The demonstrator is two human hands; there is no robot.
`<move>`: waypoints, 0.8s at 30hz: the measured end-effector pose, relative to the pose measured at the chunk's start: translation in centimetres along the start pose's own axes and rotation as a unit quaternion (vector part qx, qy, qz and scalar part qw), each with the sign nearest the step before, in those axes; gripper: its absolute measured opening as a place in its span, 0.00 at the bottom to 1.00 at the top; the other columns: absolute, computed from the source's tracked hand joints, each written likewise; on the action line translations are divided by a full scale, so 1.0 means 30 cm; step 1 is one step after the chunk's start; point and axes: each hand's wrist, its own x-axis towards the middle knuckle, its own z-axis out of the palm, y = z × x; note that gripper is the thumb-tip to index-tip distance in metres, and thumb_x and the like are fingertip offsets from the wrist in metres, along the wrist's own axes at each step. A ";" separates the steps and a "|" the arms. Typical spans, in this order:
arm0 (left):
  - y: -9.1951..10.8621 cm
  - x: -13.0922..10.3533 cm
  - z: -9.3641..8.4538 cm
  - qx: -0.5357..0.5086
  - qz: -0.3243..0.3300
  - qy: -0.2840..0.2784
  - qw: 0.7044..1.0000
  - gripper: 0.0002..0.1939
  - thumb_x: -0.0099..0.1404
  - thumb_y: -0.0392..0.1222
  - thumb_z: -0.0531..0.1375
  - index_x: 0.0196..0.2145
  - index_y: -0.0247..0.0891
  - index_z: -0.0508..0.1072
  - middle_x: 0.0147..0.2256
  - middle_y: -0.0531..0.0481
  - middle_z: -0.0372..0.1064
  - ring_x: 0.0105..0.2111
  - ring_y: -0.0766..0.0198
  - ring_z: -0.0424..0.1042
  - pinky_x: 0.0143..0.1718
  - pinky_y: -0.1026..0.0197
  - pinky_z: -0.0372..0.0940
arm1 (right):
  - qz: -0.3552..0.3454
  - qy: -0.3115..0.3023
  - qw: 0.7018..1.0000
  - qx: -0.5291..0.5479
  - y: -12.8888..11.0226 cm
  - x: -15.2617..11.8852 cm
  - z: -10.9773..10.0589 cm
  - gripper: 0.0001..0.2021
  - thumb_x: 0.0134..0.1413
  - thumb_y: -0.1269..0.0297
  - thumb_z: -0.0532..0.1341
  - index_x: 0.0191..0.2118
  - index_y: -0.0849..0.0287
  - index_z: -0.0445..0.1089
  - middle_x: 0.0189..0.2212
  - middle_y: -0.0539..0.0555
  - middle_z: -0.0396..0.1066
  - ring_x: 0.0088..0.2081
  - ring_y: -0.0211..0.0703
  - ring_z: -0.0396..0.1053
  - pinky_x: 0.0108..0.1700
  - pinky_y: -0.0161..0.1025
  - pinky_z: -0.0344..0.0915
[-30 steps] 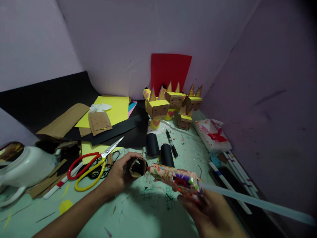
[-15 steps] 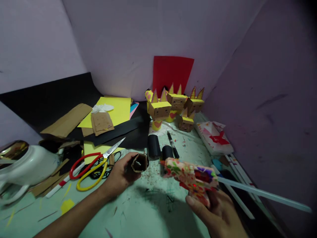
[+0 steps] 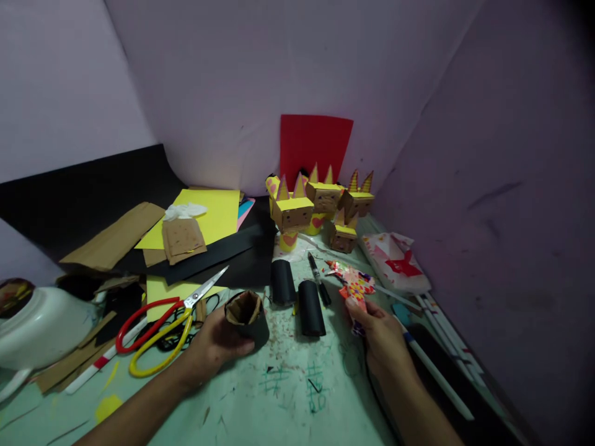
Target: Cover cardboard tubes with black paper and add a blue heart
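Note:
A short black tube (image 3: 255, 329) with brown cardboard inside is held in my left hand (image 3: 211, 347), its open end tilted up toward me. My right hand (image 3: 383, 328) grips the handle of a flower-patterned glue gun (image 3: 353, 280), whose nozzle points left and away, near a black pen (image 3: 318, 279). Between my hands lie two black rolls, one (image 3: 282, 282) farther back and one (image 3: 311, 308) nearer. Behind them stand several yellow and brown cardboard figures (image 3: 292, 214) with pointed ears.
Red and yellow scissors (image 3: 155, 337) lie left of my left hand. Farther back are yellow paper (image 3: 218, 214), cardboard pieces (image 3: 183, 240) and black sheets. A white pot (image 3: 35, 322) sits far left. A white and red packet (image 3: 395, 263) and striped sticks lie right. Red paper (image 3: 316, 145) leans on the wall.
My right hand has moved the glue gun away from me, onto or near the table's right part, and turned it. The tube in my left hand now stands more upright, showing its black side.

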 end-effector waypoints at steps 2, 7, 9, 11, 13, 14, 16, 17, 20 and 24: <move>-0.016 0.002 -0.006 -0.017 -0.009 0.015 1.000 0.25 0.46 0.40 0.72 0.44 0.43 0.74 0.42 0.47 0.73 0.43 0.56 0.70 0.43 0.57 0.66 | -0.019 0.001 1.000 -0.024 0.011 0.024 0.008 0.15 0.29 0.60 0.72 0.27 0.61 0.75 0.19 0.48 0.71 0.21 0.40 0.67 0.23 0.34 0.62; -0.021 -0.006 -0.016 -0.037 -0.051 0.029 0.998 0.29 0.47 0.43 0.72 0.48 0.44 0.72 0.45 0.45 0.73 0.46 0.52 0.71 0.47 0.51 0.66 | -0.063 -0.010 0.992 -0.105 0.016 0.067 0.003 0.16 0.35 0.54 0.67 0.27 0.63 0.75 0.19 0.51 0.72 0.22 0.43 0.68 0.26 0.38 0.64; -0.017 -0.009 -0.020 -0.026 -0.063 0.022 0.997 0.30 0.50 0.44 0.71 0.50 0.44 0.70 0.47 0.44 0.72 0.47 0.51 0.70 0.50 0.48 0.64 | -0.087 -0.005 0.985 -0.149 0.010 0.074 -0.005 0.16 0.35 0.54 0.65 0.28 0.63 0.75 0.22 0.54 0.74 0.26 0.49 0.71 0.30 0.42 0.66; -0.014 -0.010 -0.023 -0.008 -0.069 0.017 0.997 0.31 0.51 0.46 0.70 0.52 0.42 0.68 0.48 0.43 0.71 0.48 0.49 0.69 0.53 0.46 0.62 | -0.111 0.013 0.974 -0.198 -0.001 0.071 -0.013 0.17 0.33 0.55 0.65 0.30 0.61 0.76 0.27 0.57 0.76 0.32 0.55 0.73 0.35 0.47 0.67; -0.009 -0.007 -0.022 0.013 -0.064 0.012 0.998 0.32 0.52 0.48 0.69 0.54 0.41 0.67 0.50 0.42 0.69 0.51 0.47 0.67 0.55 0.45 0.59 | -0.125 0.035 0.962 -0.241 -0.020 0.054 -0.020 0.18 0.32 0.55 0.65 0.32 0.60 0.76 0.32 0.60 0.77 0.38 0.61 0.72 0.41 0.53 0.66; -0.006 -0.005 -0.020 0.019 -0.057 0.006 0.998 0.33 0.53 0.48 0.68 0.55 0.41 0.66 0.52 0.41 0.68 0.52 0.47 0.66 0.56 0.45 0.58 | -0.132 0.045 0.954 -0.266 -0.033 0.039 -0.023 0.18 0.32 0.55 0.64 0.33 0.60 0.76 0.33 0.62 0.77 0.40 0.64 0.72 0.44 0.57 0.64; 0.001 -0.002 -0.014 0.022 -0.042 -0.009 0.999 0.33 0.53 0.49 0.67 0.56 0.41 0.65 0.53 0.41 0.66 0.53 0.46 0.64 0.56 0.46 0.58 | -0.168 0.062 0.924 -0.336 -0.066 -0.001 -0.024 0.18 0.36 0.54 0.63 0.33 0.61 0.76 0.36 0.66 0.76 0.43 0.70 0.70 0.47 0.64 0.60; 0.005 -0.001 -0.011 0.018 -0.040 -0.019 0.999 0.33 0.54 0.49 0.67 0.56 0.41 0.65 0.53 0.41 0.66 0.53 0.46 0.65 0.55 0.47 0.59 | -0.205 0.068 0.899 -0.380 -0.085 -0.026 -0.021 0.19 0.38 0.53 0.62 0.34 0.62 0.76 0.39 0.68 0.75 0.45 0.72 0.69 0.49 0.66 0.58; 0.016 -0.004 0.002 -0.015 -0.049 -0.054 0.997 0.31 0.53 0.49 0.68 0.53 0.41 0.68 0.49 0.42 0.70 0.48 0.48 0.68 0.49 0.50 0.63 | -0.289 0.040 0.878 -0.381 -0.141 -0.110 0.012 0.23 0.42 0.53 0.61 0.43 0.62 0.74 0.45 0.67 0.73 0.49 0.66 0.68 0.54 0.62 0.57; 0.033 -0.014 0.022 -0.062 -0.082 -0.109 0.989 0.31 0.51 0.51 0.69 0.52 0.42 0.69 0.46 0.43 0.71 0.47 0.50 0.69 0.50 0.50 0.60 | -0.180 -0.230 0.927 -0.235 -0.168 -0.214 0.110 0.33 0.38 0.62 0.68 0.55 0.52 0.65 0.56 0.55 0.66 0.58 0.54 0.61 0.60 0.53 0.55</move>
